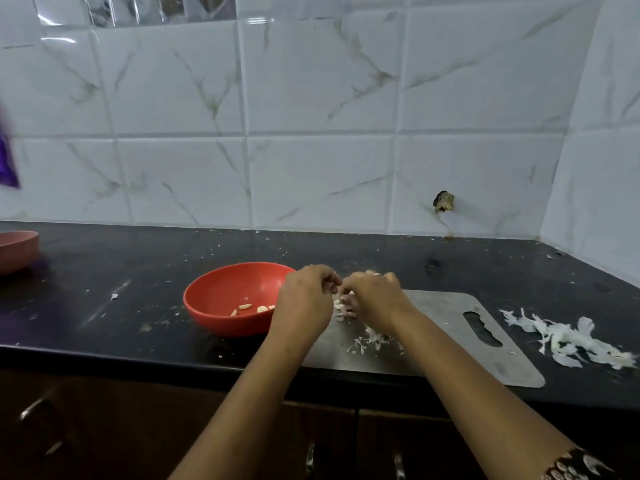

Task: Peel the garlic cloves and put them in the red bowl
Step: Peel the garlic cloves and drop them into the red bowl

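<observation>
L hand (304,301): curled, just right of red bowl (221,289); I can't tell grasp.
R hand (375,297): grips garlic (344,304).

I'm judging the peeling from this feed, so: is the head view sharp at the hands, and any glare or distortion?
Head view throughout: the left hand and right hand and the garlic they hold are slightly soft; red bowl reads clearly; glare streaks on upper-left wall tiles; wide-angle bending bows the counter edge; purple thing at left is smeared.
</observation>
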`<state>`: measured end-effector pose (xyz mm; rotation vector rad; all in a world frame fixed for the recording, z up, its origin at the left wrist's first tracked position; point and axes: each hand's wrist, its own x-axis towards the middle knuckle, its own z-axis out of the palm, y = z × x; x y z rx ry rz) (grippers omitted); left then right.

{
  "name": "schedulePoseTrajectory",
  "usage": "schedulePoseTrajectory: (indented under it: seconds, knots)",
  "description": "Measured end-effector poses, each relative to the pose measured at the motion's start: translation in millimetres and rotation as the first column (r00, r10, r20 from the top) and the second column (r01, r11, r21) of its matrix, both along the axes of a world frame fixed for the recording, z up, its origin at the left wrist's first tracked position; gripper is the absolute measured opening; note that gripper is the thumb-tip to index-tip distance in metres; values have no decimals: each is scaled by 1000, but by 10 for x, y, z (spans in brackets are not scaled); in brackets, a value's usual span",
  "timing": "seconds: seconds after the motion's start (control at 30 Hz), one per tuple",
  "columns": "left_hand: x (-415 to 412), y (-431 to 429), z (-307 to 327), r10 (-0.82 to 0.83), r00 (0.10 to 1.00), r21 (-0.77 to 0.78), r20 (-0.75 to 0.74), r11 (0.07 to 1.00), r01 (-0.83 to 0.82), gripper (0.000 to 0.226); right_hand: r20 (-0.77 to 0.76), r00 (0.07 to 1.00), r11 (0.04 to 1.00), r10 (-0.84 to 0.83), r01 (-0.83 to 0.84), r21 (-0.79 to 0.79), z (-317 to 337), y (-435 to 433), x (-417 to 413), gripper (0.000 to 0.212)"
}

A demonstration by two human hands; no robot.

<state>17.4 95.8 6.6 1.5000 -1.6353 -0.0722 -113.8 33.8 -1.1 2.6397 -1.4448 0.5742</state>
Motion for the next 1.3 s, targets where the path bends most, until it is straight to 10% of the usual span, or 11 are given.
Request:
schedulePoseTrajectory:
  seconds: [0.5,1.3]
  knots:
    - [-93,-108,-373,-98,993,17,-71,995,99,21,544,839,983,18,-113,142,-222,137,-284,13]
    - [-154,36,-359,8,992,-75,123,997,1,19,350,936,998,38,-14,-68,-229,294,-293,20]
